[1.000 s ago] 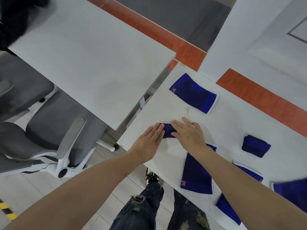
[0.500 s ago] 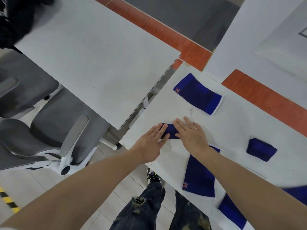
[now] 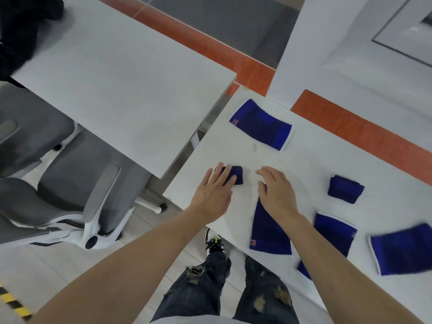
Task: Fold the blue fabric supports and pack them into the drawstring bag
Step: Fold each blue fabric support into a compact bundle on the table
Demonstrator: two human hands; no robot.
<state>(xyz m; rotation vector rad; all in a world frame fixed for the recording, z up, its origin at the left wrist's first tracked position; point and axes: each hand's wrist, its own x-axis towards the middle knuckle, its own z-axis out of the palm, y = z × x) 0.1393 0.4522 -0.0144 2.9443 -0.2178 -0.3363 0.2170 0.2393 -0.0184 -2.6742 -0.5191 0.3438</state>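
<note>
Head view: my left hand (image 3: 214, 195), fingers spread, pressed the folded support (image 3: 235, 175) flat, holding its fold; beside it, my right hand (image 3: 278, 195) hovered, fingers loosely spread.

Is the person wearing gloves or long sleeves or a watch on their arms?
No. Both hands, the left and the right, are bare, with no gloves and no rings that show. Both forearms are bare too, with no sleeves, watch or bracelet in view. Lower down, the person wears dark blue ripped jeans and a black-and-white shoe with a yellow-green spot on the laces.
</note>
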